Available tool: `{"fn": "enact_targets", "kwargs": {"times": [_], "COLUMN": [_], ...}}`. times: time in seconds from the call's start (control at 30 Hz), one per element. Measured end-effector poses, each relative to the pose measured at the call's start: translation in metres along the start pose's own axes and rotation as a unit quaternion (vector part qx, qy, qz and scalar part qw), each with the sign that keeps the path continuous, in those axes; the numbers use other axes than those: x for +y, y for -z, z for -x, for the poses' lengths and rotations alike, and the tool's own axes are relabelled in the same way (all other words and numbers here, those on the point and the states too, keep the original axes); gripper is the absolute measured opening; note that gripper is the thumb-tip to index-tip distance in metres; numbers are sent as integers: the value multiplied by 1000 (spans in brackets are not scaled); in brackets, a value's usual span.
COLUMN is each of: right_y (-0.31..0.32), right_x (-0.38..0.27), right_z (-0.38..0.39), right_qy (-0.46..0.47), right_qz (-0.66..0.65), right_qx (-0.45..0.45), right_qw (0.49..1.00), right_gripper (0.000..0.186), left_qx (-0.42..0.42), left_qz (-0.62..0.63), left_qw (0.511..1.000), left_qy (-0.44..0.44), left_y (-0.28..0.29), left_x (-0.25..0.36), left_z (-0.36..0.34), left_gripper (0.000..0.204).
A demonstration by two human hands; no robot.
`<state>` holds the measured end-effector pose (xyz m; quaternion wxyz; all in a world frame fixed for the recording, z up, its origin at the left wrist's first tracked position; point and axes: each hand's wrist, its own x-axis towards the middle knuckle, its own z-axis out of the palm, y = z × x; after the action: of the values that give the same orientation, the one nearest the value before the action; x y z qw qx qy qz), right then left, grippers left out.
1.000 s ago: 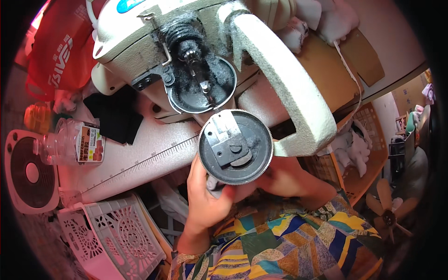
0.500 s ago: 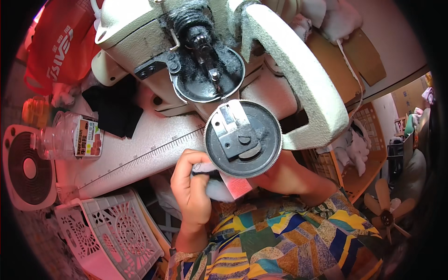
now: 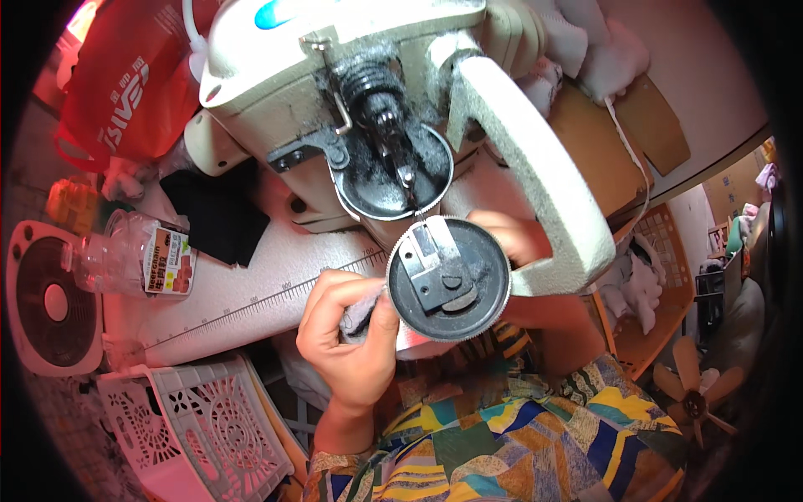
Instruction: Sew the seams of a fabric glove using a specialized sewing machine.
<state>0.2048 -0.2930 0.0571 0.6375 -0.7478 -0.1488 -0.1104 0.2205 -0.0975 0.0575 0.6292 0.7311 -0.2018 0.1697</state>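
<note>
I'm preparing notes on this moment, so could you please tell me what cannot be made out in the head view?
In the head view:
Right hand: mostly hidden by the front toothed disc and curved white bracket; its grip cannot be seen.
Grey fluffy piece: full shape hidden by the left hand and disc.
Cream machine: top cut off by the upper edge.

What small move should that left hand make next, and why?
Perhaps the left hand should raise the grey cloth slightly, toward where the upper wheel and lower wheel meet: its grip pinches the cloth beside the lower wheel, and no cloth is visible between the two wheels.
</note>
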Motion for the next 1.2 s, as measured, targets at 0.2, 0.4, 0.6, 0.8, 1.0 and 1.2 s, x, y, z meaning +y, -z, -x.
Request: {"fn": "enact_targets", "kwargs": {"times": [0.2,0.4,0.6,0.8,1.0,1.2], "right_y": [11,14,13,11,12,11], "right_x": [-11,-10,-11,-13,-10,-13], "right_z": [-41,-45,-42,-43,-43,-44], "right_qy": [5,48,14,-4,28,46], "right_qz": [-88,-83,-115,-141,-122,-117], "right_qx": [-11,22,50,60,90,95], "right_qw": [996,995,992,988,988,987], "right_gripper": [19,18,18,17,12,7], "left_qx": [109,108,106,108,100,118], "left_qz": [-53,-56,-23,2,109,132], "left_qw": [990,983,989,992,988,984], "left_qy": [-75,-140,-100,-70,-49,-14], "left_y": [-8,-11,-17,-16,-13,-16], "left_x": [9,9,8,9,7,9], "left_z": [-25,-30,-31,-30,-25,-22], "left_gripper": [10,14,13,12,14,14]}}
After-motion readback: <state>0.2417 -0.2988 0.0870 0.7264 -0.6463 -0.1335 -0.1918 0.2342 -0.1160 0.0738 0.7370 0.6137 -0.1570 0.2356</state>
